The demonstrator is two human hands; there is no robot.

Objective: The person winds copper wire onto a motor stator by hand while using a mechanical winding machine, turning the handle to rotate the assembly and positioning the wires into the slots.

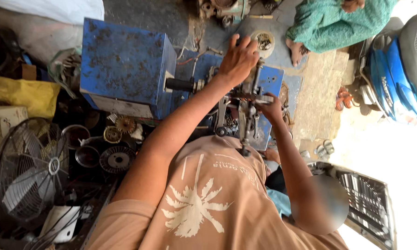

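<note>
Metal fixture [246, 115]: an upright assembly of rods and plates, mounted at the front of the blue machine [125, 65], just above the wearer's chest in the view
Left hand [238, 58]: laid on the top end of the fixture, fingers curled together and closed over it
Right hand [271, 109]: set against the fixture's right side, fingers wrapped around a flat cross-piece; the fingertips are hidden
Black shaft [180, 84]: projected from the machine's side towards the fixture, passed under the left forearm
Stage reached: the fixture is judged to be mounted and under adjustment, since it is gripped at two places
Stage left: loose parts are seen unfitted around the machine; how much remains cannot be told
Spanners [256, 127]: at least two, hung or laid just below the fixture
Round parts [117, 159]: about five counted left of the wearer, namely two bowls, one ribbed disc and two toothed wheels
Small dish [264, 41]: one, filled with small hardware, beyond the left hand
Fan [30, 169]: one, caged, at the far left
Second person [338, 23]: one, in a teal garment, seated well apart at the top
Scooter [398, 69]: one, blue, at the right edge
Hands counted on the fixture: two, both the wearer's own
</note>
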